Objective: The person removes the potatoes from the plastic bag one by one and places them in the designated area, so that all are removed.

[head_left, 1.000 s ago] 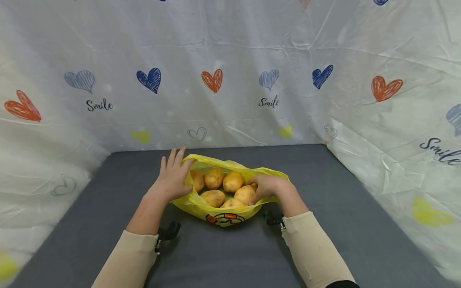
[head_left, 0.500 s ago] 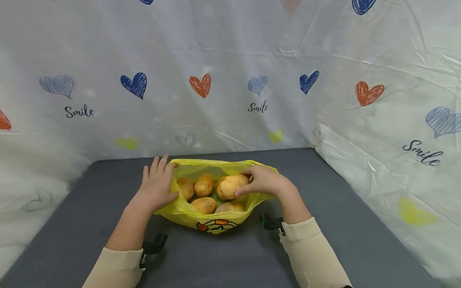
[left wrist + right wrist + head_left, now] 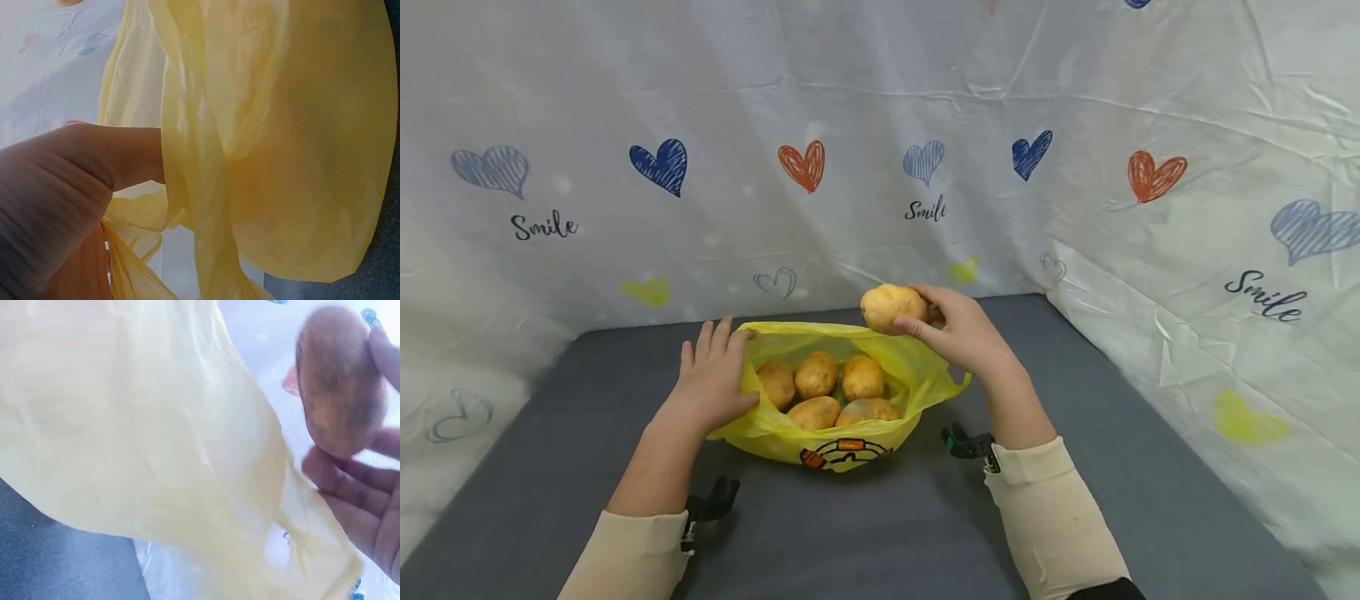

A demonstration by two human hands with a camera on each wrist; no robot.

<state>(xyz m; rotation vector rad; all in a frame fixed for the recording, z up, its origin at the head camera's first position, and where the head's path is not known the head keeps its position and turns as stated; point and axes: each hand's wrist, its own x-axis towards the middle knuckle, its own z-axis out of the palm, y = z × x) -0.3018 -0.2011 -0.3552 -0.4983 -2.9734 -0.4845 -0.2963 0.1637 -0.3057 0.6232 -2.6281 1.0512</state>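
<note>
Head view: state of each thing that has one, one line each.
Bag: mouth open, resting on the table
Five visible potatoes: inside the bag
Held potato: up above the bag
Left hand: fingers spread, at bag's left edge
Right hand: gripping the held potato
Backdrop: creased

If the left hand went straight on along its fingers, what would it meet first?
Ahead of the left hand, most likely the heart-printed backdrop; how far off is hard to tell.

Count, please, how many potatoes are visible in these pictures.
6: one held potato in the right grip; five in the yellow bag: three rear potatoes and two front potatoes. More may be hidden beneath.
</note>
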